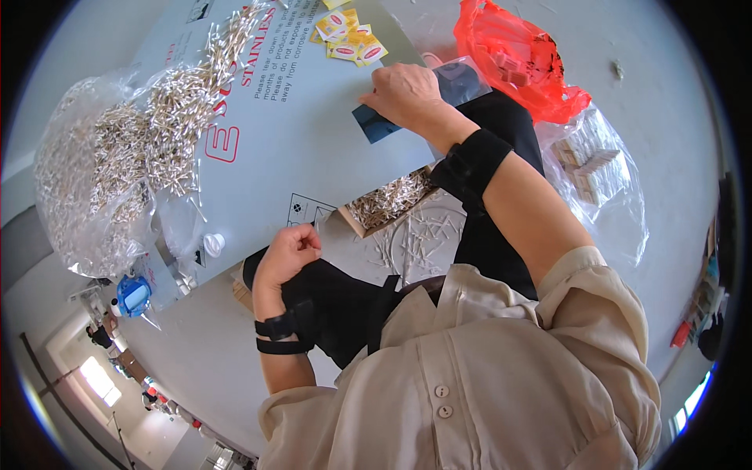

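My left hand [290, 254] is over the near edge of the table [274, 149], its fingertips pinched together; anything between them is too small to make out. Farther right, my right hand [403, 94] is curled above the tabletop, and its fingertips are hidden. Beneath it lies a dark blue glossy rectangle [374, 124]. A dark, partly clear plastic packet [464, 78] shows beside the wrist. Yellow and white printed packets [352, 41] lie just beyond that hand. Loose cotton swabs [176, 110] heap on the left, partly spilling from a clear plastic bag [59, 172].
A box of swabs [392, 200] stands below the table edge, with scattered swabs [423, 239] on the floor. A red plastic bag [517, 63] and a clear bag of white packs [595, 168] lie at the right. A white cap-like piece [213, 244] and a blue object [133, 296] are at the left.
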Demonstrator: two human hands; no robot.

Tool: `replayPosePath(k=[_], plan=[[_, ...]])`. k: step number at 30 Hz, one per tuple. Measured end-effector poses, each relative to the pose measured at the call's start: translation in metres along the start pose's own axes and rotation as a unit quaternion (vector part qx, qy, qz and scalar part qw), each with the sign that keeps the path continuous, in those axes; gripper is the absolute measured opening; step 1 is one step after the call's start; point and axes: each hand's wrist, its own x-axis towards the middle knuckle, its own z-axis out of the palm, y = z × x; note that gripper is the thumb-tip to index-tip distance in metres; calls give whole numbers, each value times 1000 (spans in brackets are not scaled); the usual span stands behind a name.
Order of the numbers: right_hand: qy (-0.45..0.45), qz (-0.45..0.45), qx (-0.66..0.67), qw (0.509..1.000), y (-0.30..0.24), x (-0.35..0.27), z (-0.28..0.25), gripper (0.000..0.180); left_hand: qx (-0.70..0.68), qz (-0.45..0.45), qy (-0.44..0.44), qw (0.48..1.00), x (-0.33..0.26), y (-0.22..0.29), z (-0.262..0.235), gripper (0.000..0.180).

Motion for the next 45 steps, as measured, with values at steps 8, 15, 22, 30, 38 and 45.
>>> replayPosePath(k=[8, 15, 22, 30, 38, 45], plan=[[28, 10, -7, 1000, 7, 0, 10, 25, 6, -36, -31, 999, -16, -18, -12, 10], [21, 5, -15, 1000, 6, 0, 8, 24, 66, -6, 133, 989, -7, -30, -40, 11], [-9, 6, -11, 1000, 4, 0, 3, 22, 32, 35, 268, 962, 6, -53, -45, 11], [29, 3, 8, 1000, 14, 1, 9, 20, 391, 118, 517, 752, 12, -19, -33, 16], [42, 76, 90, 992, 12, -6, 2, 15, 224, 292, 304, 879, 114, 98, -17, 8], [-5, 122, 89, 989, 2, 0, -10, 16, 161, 147, 302, 928, 188, 151, -16, 7]])
